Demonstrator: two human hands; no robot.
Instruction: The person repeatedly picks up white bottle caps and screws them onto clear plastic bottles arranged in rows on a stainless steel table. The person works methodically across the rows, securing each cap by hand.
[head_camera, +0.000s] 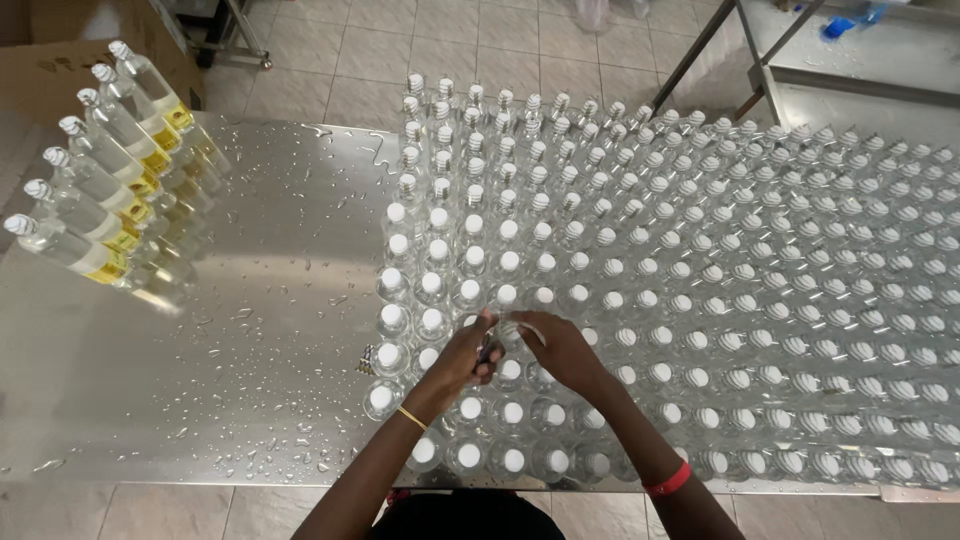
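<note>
I'm watching both hands meeting over the clear bottles (508, 330), left hand (466, 358) curling closed around a small dark object (487, 351), right hand (560, 350) pinching one bottle's cap in the front rows, wet steel table (250, 330) glistening, labelled bottles (100, 190) lying far left.

a row of labelled clear bottles (95, 205) with yellow bands is lying slanted along the far left of the wet steel table (250, 300), where water droplets (290, 440) are scattering over the bare metal. a cardboard box (50, 75) is sitting on the tiled floor (330, 60) beyond the table's left corner, and a metal rack (850, 80) is standing at upper right, with a blue object (838, 27) lying on it.
</note>
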